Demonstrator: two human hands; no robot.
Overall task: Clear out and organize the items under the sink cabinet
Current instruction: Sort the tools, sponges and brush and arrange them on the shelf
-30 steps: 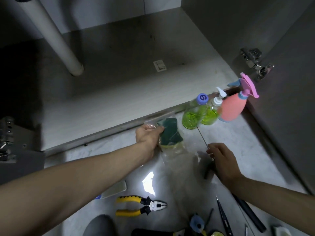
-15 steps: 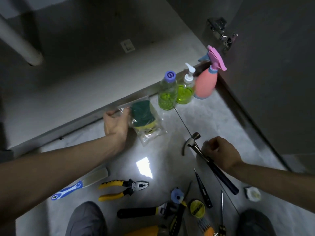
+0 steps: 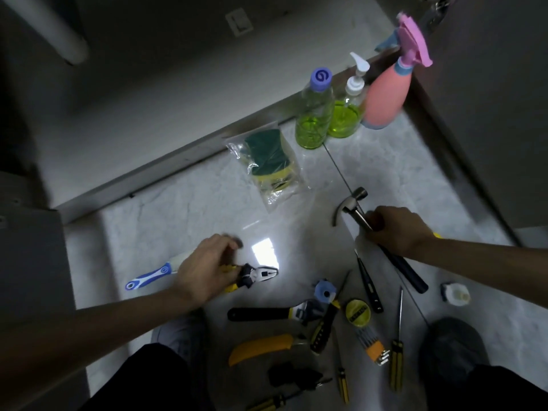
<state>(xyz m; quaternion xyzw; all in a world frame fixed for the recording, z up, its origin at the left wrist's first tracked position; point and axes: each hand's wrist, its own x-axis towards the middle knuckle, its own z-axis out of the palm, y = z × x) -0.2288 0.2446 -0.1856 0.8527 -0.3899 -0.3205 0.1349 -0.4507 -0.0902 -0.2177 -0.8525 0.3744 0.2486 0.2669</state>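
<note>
My right hand (image 3: 396,229) grips the shaft of a claw hammer (image 3: 353,204), whose black handle runs back toward me on the marble floor. My left hand (image 3: 204,269) lies over the yellow handles of a pair of pliers (image 3: 258,275), fingers curled round them. A clear bag of green and yellow sponges (image 3: 271,163) lies on the floor by the cabinet sill, untouched. Two bottles of green liquid (image 3: 314,114) and a pink spray bottle (image 3: 388,93) stand at the sill's right end. The cabinet floor (image 3: 133,99) behind holds nothing but a label.
Several tools lie near my knees: an adjustable wrench (image 3: 267,314), a yellow knife (image 3: 261,348), screwdrivers (image 3: 396,360), a tape measure (image 3: 357,312), a blue-handled brush (image 3: 151,277). A white drain pipe (image 3: 53,34) hangs at top left; the open cabinet door (image 3: 489,114) stands at right.
My left hand let go of the sponge bag and moved down to the pliers. My right hand keeps its grip on the hammer. The camera tilted down toward the tools.
</note>
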